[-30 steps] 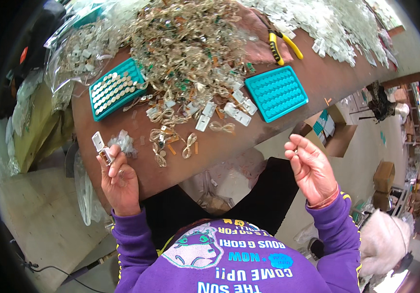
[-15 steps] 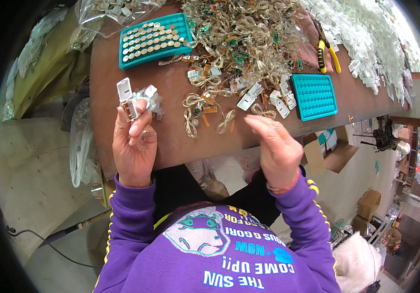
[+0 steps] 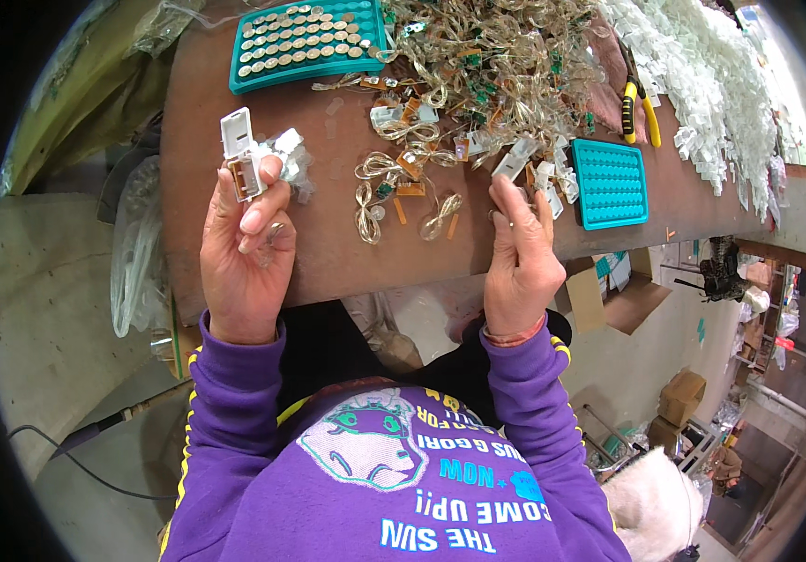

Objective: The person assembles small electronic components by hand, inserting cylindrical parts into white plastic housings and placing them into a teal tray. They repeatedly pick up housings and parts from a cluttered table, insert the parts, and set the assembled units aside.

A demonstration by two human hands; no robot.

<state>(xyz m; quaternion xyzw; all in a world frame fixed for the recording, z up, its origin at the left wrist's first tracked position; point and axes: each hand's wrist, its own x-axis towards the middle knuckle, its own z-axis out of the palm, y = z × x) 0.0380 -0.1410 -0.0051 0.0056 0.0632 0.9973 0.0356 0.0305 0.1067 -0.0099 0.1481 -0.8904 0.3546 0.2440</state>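
Observation:
My left hand (image 3: pixel 248 248) is closed on a small white plastic case (image 3: pixel 242 155), its lid standing up and an orange-brown piece inside it. A thin clear wire loop (image 3: pixel 275 232) hangs across the fingers of that hand. Right behind the case lies a small heap of white and clear plastic pieces (image 3: pixel 289 155) on the table. On the right, my right hand (image 3: pixel 527 258) reaches to the near side of the pile, fingers stretched and thumb apart. Its fingertips are at another white case (image 3: pixel 515 159); whether they grip it is hard to see.
A teal tray (image 3: pixel 234 70) of silver discs stands back left. Bundled clear wires (image 3: pixel 487 66) with small boards are heaped centre back. A teal dimpled tray (image 3: pixel 609 184), yellow-black pliers (image 3: pixel 642 112) and a mound of clear plastic pieces (image 3: pixel 703 94) lie right. A cardboard box (image 3: pixel 642 295) stands below.
My right hand has uncurled, its fingers now pointing up toward the pile. The white case near it has shifted right and away. My left hand still holds its case; the view has shifted slightly.

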